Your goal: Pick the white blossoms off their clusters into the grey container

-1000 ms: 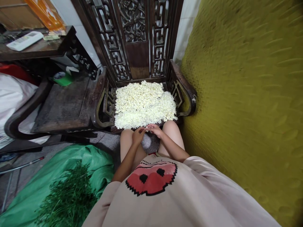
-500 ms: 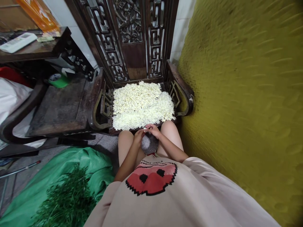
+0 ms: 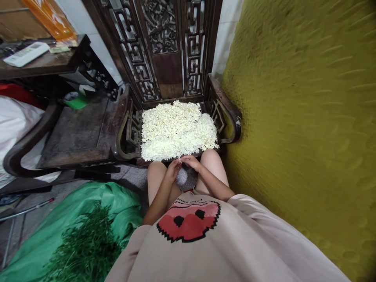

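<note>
Left hand (image 3: 172, 169) and right hand (image 3: 190, 160) pinched together on a tiny white blossom (image 3: 179, 160); flower heap (image 3: 178, 131) just beyond

Place: a lived-in home room used for hand work on plants.
Furniture: carved dark wooden armchair (image 3: 176, 58) with fretwork back, beside a matching wooden side table (image 3: 79, 129).
Household items: remote control (image 3: 26, 54) on a shelf (image 3: 44, 64).
Walls: white tiles (image 3: 226, 35).
Work signs: white blossoms (image 3: 178, 129) heaped on the chair seat; green stems (image 3: 85, 246) on a green sheet (image 3: 96, 203) on the floor.
</note>
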`<state>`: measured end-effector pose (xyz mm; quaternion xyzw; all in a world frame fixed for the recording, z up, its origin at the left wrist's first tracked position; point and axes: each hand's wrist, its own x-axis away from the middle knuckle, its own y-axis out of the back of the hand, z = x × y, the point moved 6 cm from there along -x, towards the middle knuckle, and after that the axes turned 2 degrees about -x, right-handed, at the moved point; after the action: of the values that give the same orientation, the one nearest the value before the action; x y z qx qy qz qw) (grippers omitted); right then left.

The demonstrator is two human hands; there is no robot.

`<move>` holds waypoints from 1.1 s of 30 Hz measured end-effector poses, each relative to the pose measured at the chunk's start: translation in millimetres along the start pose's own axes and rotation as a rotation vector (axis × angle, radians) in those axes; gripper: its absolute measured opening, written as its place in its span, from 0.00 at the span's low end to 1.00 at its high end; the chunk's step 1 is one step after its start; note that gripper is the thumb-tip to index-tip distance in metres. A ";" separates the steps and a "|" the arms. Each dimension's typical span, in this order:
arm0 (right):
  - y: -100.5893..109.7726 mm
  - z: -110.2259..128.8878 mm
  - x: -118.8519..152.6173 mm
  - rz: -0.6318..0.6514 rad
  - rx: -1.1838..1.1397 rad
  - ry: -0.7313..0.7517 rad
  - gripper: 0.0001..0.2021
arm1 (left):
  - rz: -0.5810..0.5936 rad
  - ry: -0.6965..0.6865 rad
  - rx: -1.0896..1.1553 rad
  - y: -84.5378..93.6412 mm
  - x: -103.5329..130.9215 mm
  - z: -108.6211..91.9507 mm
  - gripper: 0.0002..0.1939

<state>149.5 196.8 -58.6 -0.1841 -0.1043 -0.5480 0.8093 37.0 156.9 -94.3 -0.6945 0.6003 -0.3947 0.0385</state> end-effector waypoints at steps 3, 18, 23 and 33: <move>-1.6 0.9 2.3 0.028 0.022 -0.001 0.16 | 0.005 0.027 0.046 -1.6 1.7 0.4 0.06; 22.7 -14.5 -2.5 -0.233 -0.195 -0.099 0.15 | -0.135 -0.002 0.103 3.0 5.4 -5.5 0.13; 15.8 -23.8 -6.4 -0.139 -0.212 -0.127 0.16 | -0.130 -0.091 -0.004 -0.9 7.4 -8.7 0.13; 19.3 -25.3 -7.1 -0.211 -0.128 -0.130 0.15 | -0.252 -0.245 -0.277 15.8 4.7 -7.5 0.13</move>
<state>163.8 198.7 -87.8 -0.2587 -0.1401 -0.6224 0.7253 19.7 151.6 -95.2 -0.8055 0.5481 -0.2228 -0.0343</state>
